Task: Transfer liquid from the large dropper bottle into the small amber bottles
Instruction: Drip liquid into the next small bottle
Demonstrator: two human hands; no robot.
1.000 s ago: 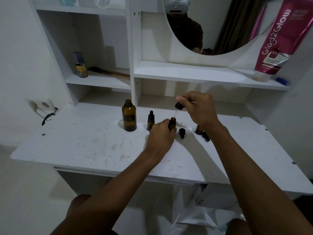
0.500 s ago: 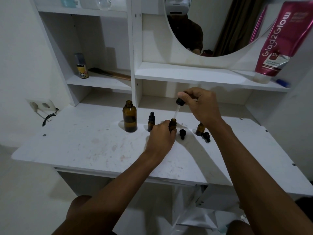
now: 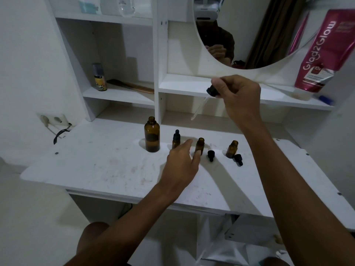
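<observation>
Head view: one big bottle (image 3: 152, 137).
Small bottles (image 3: 200, 145): three, one capped.
Loose caps (image 3: 210, 154): two.
Hands: right hand (image 3: 238, 98) pinches one dropper (image 3: 202, 104); left hand (image 3: 182, 164) loose, empty.

- Desk (image 3: 105, 166): wide bare room left of and before the bottles.
- Large bottle (image 3: 152, 137), capped small bottle (image 3: 176, 140), 2 open small bottles (image 3: 199, 144): 1 row, narrow gaps.
- 2 loose caps (image 3: 210, 155) lie before the open ones.
- Right hand (image 3: 240, 96) holds dropper (image 3: 200, 106) tilted above the row.

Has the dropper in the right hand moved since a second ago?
Yes. The dropper has risen clear of the middle small bottle, up toward the shelf edge.
</observation>
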